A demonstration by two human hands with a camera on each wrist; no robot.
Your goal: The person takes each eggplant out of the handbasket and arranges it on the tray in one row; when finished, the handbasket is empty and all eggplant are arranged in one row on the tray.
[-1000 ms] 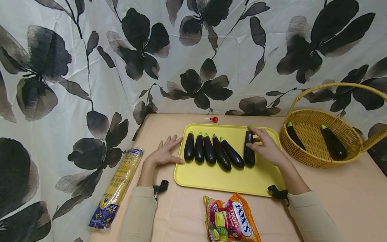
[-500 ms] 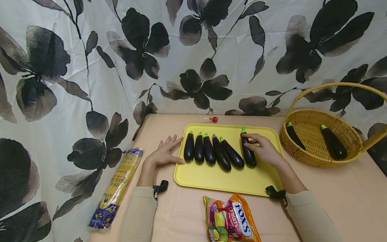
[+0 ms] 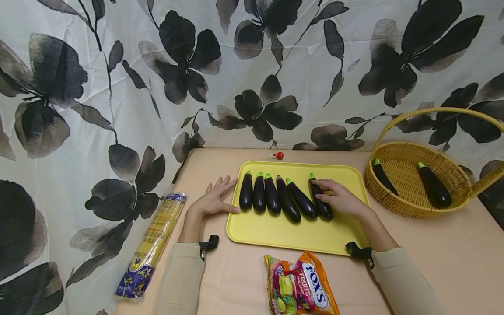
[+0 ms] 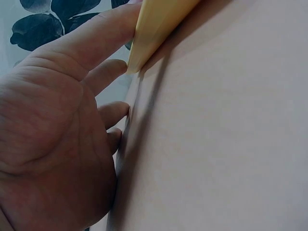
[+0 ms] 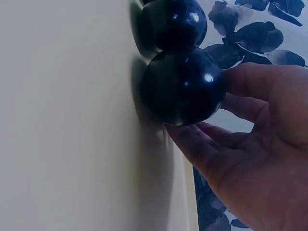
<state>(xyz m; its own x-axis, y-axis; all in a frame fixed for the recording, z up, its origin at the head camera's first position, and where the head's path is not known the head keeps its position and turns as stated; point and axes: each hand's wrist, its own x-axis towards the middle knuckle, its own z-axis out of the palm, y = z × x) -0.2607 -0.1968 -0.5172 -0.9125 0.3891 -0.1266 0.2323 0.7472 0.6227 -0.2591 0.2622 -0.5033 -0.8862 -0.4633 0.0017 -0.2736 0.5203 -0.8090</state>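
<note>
My right hand [image 3: 339,197] holds the rightmost eggplant [image 3: 320,201], dark purple with a green tip, on the yellow tray [image 3: 275,232]. In the right wrist view, its digits touch the top and side of that eggplant [image 5: 183,86], whose round end faces the camera close beside another eggplant [image 5: 178,21]. Several more eggplants [image 3: 272,194] lie side by side to its left, green tips mostly pointing away. At the tray's left edge, my left hand [image 3: 212,199] has its fingers spread, the thumb touching the rim. The left wrist view shows that hand [image 4: 53,110] against the yellow rim [image 4: 154,29].
A wicker basket [image 3: 413,210] with a tall handle stands on the right, two eggplants [image 3: 434,186] inside. An orange candy bag [image 3: 301,284] lies in front of the tray, a spaghetti pack [image 3: 153,245] at the left. Behind the tray lies a red lollipop [image 3: 279,155].
My right hand has moved the rightmost eggplant left and toward me, and tilted its green tip leftward, bringing it close beside the neighbouring eggplant. The left hand stays put.
</note>
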